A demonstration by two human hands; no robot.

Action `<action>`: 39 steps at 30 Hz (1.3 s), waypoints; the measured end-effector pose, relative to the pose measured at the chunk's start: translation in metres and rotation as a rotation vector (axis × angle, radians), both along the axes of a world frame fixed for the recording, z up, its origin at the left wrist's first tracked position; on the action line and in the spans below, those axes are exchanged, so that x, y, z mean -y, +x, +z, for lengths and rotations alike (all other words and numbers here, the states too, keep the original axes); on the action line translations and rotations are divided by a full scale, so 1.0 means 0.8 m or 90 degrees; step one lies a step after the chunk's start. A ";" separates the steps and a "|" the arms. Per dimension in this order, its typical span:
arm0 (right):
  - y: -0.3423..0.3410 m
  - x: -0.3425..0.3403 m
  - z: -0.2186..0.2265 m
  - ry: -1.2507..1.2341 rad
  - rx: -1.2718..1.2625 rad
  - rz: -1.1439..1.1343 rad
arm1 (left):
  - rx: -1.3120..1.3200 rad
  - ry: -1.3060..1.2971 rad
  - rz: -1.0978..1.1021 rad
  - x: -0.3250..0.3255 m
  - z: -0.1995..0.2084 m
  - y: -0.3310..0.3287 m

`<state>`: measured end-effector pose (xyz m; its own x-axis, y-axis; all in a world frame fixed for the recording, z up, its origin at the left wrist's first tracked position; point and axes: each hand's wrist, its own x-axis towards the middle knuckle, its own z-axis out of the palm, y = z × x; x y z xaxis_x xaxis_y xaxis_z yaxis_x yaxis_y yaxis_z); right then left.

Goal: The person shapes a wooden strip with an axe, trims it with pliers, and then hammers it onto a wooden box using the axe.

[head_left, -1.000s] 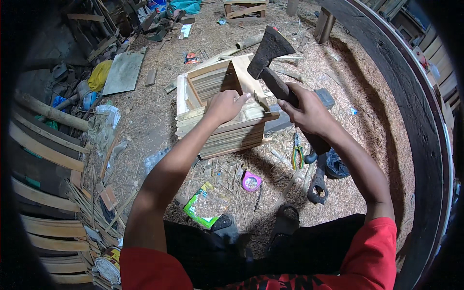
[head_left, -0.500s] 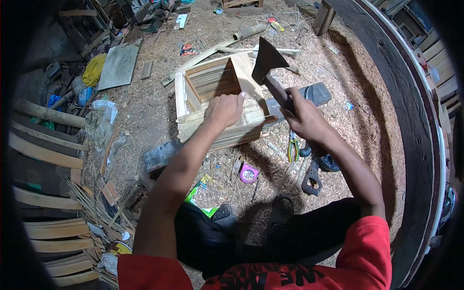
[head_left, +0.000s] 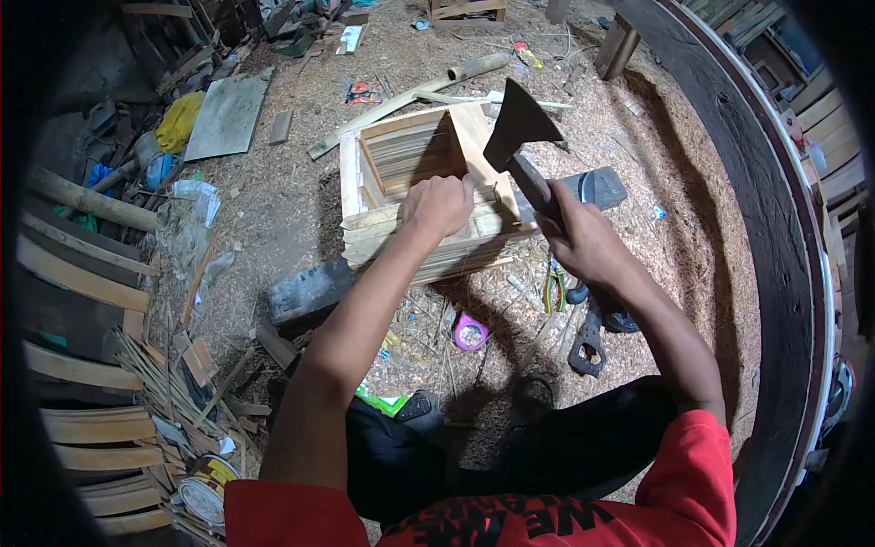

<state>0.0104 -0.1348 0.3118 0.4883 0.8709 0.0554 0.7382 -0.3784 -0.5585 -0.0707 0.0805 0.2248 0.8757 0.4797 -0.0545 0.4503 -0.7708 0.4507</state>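
My right hand point(head_left: 583, 239) is wrapped round the handle of a hatchet point(head_left: 518, 128). Its broad dark blade points up, raised beside the right side of a wooden box point(head_left: 365, 239). The box is built of pale slats, lies with its open side upward and rests on a dark beam point(head_left: 310, 294). Along the near top edge of the box, my left hand point(head_left: 439, 206) is closed on the slats, thumb pointing away from me; its fingertips are partly hidden.
Near my feet lie a pink tape measure point(head_left: 470, 333), pliers point(head_left: 553, 287) and a dark handsaw handle point(head_left: 588, 351). Behind the box are a bamboo pole point(head_left: 481, 66) and loose strips. A grey board point(head_left: 230, 114) lies far left; a dark ledge point(head_left: 766, 228) runs along the right.
The hatchet has shifted slightly right and lower in the picture. My left hand and the box have also shifted a little to the right.
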 end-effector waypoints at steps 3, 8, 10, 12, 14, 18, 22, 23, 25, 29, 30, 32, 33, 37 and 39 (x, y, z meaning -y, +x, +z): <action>-0.007 0.003 0.004 -0.068 -0.014 0.005 | -0.002 -0.004 0.005 0.001 -0.002 0.000; -0.019 -0.006 0.043 0.004 -0.006 -0.018 | -0.008 -0.010 0.009 0.004 0.002 -0.002; -0.021 -0.005 0.037 0.017 0.001 -0.019 | -0.003 -0.009 0.012 0.002 -0.001 -0.003; -0.019 0.001 0.023 -0.106 -0.005 -0.023 | 0.010 -0.009 0.013 0.004 -0.001 -0.001; -0.011 0.007 0.016 -0.119 0.013 0.011 | -0.015 -0.010 0.003 0.008 0.002 0.001; -0.012 0.009 0.012 0.011 0.041 0.021 | 0.012 -0.011 0.023 0.004 -0.008 0.001; -0.015 0.010 0.004 -0.026 0.015 -0.003 | 0.006 -0.005 0.013 0.000 -0.011 0.002; -0.013 0.013 0.002 -0.057 0.017 0.011 | -0.002 -0.009 0.000 0.001 -0.009 0.004; -0.010 0.014 0.003 -0.039 0.025 0.012 | 0.003 0.001 0.004 0.001 -0.010 0.005; -0.016 0.004 0.020 0.044 0.031 0.005 | 0.011 0.019 0.008 -0.003 -0.016 0.003; -0.021 0.000 0.025 0.057 0.010 -0.007 | 0.009 0.018 0.008 -0.003 -0.016 0.001; -0.019 0.006 0.009 0.052 0.006 -0.027 | 0.022 0.009 0.025 0.001 -0.011 0.004; -0.009 0.013 -0.012 -0.010 0.019 -0.012 | 0.023 0.010 0.023 0.003 -0.007 0.005; -0.001 0.016 -0.011 -0.030 0.011 -0.003 | -0.015 0.013 0.010 0.005 -0.002 0.004; -0.012 0.009 0.009 -0.013 -0.006 -0.013 | -0.007 0.011 0.007 0.004 -0.003 -0.001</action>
<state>0.0010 -0.1423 0.3192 0.5070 0.8613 0.0337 0.7250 -0.4049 -0.5571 -0.0717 0.0774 0.2226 0.8696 0.4907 -0.0553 0.4638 -0.7732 0.4324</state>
